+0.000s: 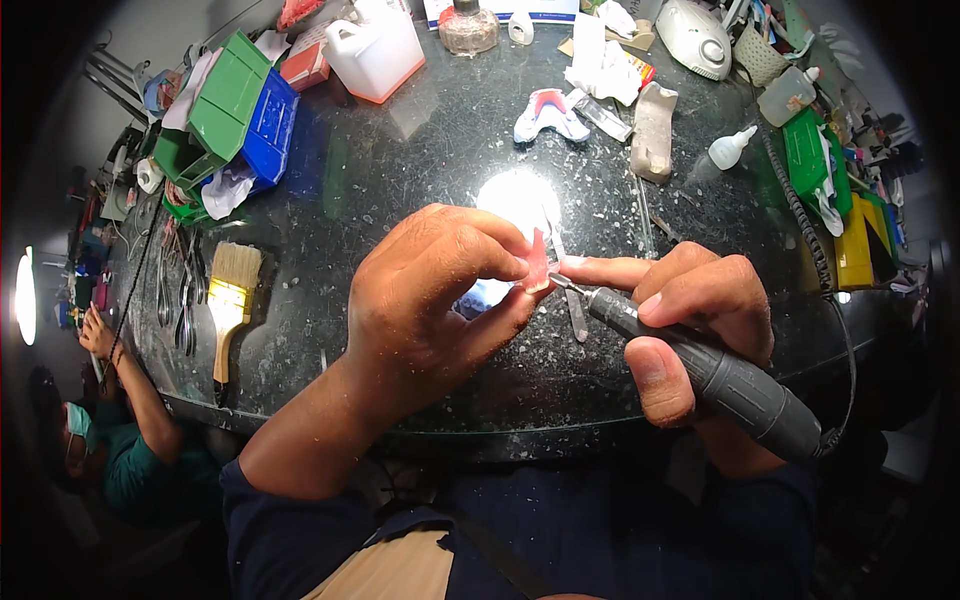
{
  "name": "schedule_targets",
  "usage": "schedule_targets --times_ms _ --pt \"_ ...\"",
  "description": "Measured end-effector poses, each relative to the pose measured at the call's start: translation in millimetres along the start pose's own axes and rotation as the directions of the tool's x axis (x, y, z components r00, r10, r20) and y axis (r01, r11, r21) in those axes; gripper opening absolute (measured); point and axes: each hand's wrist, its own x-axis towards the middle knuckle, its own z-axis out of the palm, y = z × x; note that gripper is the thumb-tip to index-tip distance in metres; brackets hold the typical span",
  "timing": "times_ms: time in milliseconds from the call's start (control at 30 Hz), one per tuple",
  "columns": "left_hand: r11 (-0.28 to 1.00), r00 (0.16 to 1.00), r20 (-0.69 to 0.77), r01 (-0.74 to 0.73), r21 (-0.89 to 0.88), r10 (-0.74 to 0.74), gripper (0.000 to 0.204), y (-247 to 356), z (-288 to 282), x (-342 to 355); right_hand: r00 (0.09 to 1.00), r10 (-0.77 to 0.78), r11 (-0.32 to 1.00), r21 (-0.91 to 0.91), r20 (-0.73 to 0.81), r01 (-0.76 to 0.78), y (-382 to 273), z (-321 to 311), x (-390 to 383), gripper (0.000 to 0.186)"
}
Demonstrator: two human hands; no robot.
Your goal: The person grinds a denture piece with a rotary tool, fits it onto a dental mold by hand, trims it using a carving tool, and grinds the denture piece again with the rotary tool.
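Observation:
My left hand (pixel 430 300) pinches a small pink dental plate (pixel 535 262) between thumb and fingers, above a bright patch of light on the bench. My right hand (pixel 700 300) grips a dark rotary handpiece (pixel 740 390), its cord trailing right. The metal bit (pixel 562 282) is at the plate's lower right edge; whether they touch I cannot tell. My right index finger reaches toward the plate. A flat metal spatula (pixel 577 325) lies beneath. A white dental cast with pink (pixel 549 128) rests farther back.
A brush (pixel 234 290), pliers (pixel 185 330) and green and blue bins (pixel 229 101) are left. A jug (pixel 370 50), papers (pixel 605 60), a dropper bottle (pixel 727 152) and yellow bins (pixel 855 255) lie behind and right. A co-worker in green (pixel 145 470) works at far left.

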Motion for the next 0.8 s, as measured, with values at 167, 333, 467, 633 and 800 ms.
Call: schedule_targets --times_ms 167,333,467,633,800 --pt "0.999 1.000 0.003 0.024 -0.026 -0.024 0.037 -0.6 -0.1 -1.5 0.984 0.139 0.989 -0.060 0.112 -0.133 -15.6 -5.3 1.1 0.028" --pt "0.996 0.998 0.027 0.054 -0.074 -0.053 0.036 0.9 -0.5 -1.3 1.000 0.013 1.000 0.011 0.012 -0.013 -3.5 -0.9 0.7 0.031" --pt "0.989 0.995 0.024 0.097 -0.108 -0.095 0.035 1.6 0.2 -3.7 0.998 0.063 0.996 0.067 -0.031 -0.061 -5.6 2.3 -1.2 0.031" --pt "0.995 0.998 0.028 0.061 -0.074 -0.059 0.035 0.5 -0.4 -2.5 0.999 0.046 0.997 0.067 -0.010 -0.045 -7.1 -2.5 0.1 0.030" --pt "0.994 0.998 0.031 0.066 -0.085 -0.063 0.036 -0.3 -0.9 -2.9 0.979 0.158 0.986 -0.080 0.132 -0.149 -17.7 -7.8 2.7 0.028"
